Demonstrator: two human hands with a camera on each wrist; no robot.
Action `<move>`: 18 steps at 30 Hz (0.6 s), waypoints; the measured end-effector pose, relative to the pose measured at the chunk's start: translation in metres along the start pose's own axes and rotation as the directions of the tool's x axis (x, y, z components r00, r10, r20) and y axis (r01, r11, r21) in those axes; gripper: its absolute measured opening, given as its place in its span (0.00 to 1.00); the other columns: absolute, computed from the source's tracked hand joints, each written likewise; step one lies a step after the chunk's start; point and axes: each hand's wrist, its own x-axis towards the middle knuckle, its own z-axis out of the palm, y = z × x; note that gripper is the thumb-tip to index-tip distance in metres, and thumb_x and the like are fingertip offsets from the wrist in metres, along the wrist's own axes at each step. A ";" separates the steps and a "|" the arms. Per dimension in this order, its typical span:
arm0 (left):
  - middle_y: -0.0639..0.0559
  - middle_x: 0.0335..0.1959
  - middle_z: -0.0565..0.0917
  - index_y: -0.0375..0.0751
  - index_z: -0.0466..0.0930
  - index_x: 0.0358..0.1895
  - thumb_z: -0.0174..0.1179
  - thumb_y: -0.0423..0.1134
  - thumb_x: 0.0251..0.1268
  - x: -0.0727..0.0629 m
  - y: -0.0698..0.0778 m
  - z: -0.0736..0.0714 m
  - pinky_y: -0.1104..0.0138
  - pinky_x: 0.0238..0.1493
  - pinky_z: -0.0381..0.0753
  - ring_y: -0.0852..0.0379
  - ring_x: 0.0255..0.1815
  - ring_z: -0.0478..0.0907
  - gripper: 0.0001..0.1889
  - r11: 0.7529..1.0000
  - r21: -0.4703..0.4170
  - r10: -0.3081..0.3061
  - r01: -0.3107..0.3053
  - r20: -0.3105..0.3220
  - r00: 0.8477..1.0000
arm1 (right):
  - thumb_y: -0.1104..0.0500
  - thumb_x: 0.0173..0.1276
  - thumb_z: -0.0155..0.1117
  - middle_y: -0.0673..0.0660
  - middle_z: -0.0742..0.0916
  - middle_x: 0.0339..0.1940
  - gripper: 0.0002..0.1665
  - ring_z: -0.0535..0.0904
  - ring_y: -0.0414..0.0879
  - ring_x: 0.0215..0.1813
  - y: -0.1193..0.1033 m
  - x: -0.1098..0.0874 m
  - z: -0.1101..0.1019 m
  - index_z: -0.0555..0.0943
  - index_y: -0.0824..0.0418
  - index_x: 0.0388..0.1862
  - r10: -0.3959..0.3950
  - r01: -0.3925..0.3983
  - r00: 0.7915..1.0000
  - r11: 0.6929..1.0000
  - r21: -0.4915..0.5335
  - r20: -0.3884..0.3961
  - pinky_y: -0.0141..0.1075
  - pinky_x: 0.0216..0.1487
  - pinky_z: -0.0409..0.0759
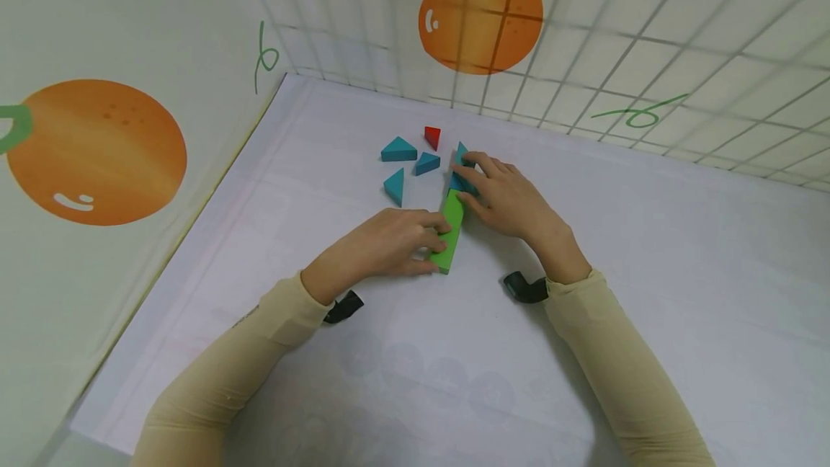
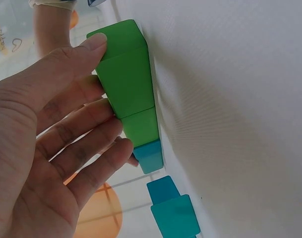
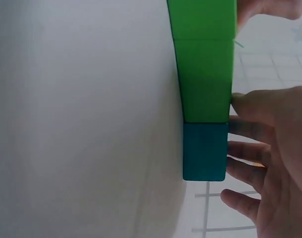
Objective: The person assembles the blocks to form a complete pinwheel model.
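In the head view, green blocks (image 1: 454, 225) stand end to end in a row on the white tabletop. Blue blocks (image 1: 460, 153) continue the row at its far end, partly covered by fingers. My left hand (image 1: 389, 245) touches the green blocks from the left; the left wrist view has its thumb at the corner of the nearest green block (image 2: 126, 79), fingers loosely extended along the side. From the right, my right hand (image 1: 512, 197) rests its fingertips at the blue blocks, with the thumb against a green block (image 3: 205, 79) in the right wrist view, beside a blue block (image 3: 205, 151).
Left of the row's far end lie several loose pieces: blue triangular blocks (image 1: 395, 186) and a red triangular block (image 1: 432, 138). A wall (image 1: 363, 20) with a grid pattern and painted oranges rises behind the table (image 1: 681, 272). Another such wall stands on the left.
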 end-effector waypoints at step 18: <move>0.56 0.52 0.83 0.48 0.90 0.45 0.72 0.48 0.55 0.000 0.000 0.000 0.71 0.49 0.81 0.60 0.50 0.80 0.15 1.000 0.013 -0.003 0.003 0.005 1.000 | 0.52 0.74 0.58 0.64 0.68 0.74 0.32 0.63 0.59 0.75 -0.001 0.000 -0.001 0.66 0.63 0.72 0.013 -0.014 1.000 0.999 0.029 0.021 0.55 0.73 0.63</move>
